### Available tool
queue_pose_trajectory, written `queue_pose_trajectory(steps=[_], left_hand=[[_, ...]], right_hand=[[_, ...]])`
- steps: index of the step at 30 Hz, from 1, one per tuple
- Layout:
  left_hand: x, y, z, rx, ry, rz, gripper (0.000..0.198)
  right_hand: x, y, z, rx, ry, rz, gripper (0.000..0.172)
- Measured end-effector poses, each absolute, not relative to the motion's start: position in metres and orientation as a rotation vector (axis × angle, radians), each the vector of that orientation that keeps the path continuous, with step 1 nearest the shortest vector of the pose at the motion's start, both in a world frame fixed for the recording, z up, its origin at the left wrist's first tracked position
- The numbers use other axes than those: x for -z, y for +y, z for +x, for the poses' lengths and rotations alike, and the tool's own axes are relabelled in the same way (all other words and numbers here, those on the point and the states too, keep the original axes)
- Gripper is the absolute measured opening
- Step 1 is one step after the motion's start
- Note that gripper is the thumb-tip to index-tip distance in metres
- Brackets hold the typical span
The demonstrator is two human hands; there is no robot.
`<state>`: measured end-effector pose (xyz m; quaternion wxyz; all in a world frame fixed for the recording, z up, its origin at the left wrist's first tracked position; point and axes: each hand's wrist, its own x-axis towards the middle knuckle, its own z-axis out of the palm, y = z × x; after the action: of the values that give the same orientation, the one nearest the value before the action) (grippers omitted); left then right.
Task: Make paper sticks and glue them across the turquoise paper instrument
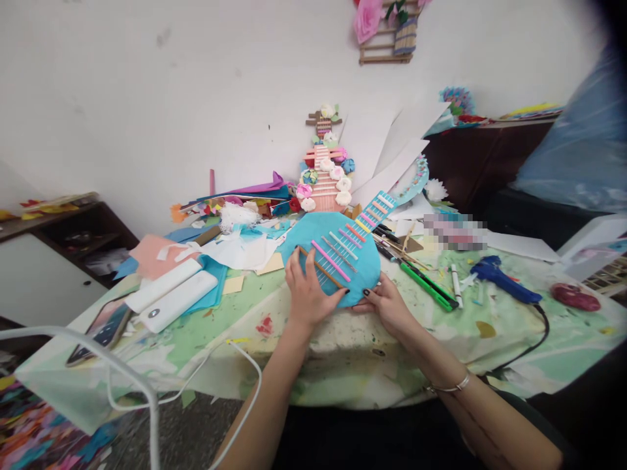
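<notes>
A blue paper guitar (306,228) tilts over the table's front edge, its neck pointing up and right. Pale strings run along it, crossed by coloured sticks; one pink stick (330,260) lies across the body. My left hand (306,287) spans a brown stick (321,267) on the body, fingertips near its upper end and thumb by its lower end. With thumb on top and fingers beneath, my right hand (386,303) grips the guitar's lower right edge. The undersides of those fingers are partly hidden.
Right of the guitar lie a green cutter (428,286), a white marker (456,285) and a blue glue gun (504,277) with its cord. A phone (100,329) and white rolls (179,300) are at left. A flower-decorated stick piece (323,176) stands behind; a white cable loops in front.
</notes>
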<state>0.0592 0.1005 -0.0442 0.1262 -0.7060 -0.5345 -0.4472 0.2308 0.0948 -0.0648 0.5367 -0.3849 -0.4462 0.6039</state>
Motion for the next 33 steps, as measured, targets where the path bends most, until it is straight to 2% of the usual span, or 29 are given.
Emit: queue_pose_trajectory(steps=[33], left_hand=[[0.0498, 0.1050, 0.0585, 1.127, -1.684, -2.042, 0.105]], right_hand=[[0.0619, 0.0936, 0.2299, -1.436, -1.069, -0.935, 0.052]])
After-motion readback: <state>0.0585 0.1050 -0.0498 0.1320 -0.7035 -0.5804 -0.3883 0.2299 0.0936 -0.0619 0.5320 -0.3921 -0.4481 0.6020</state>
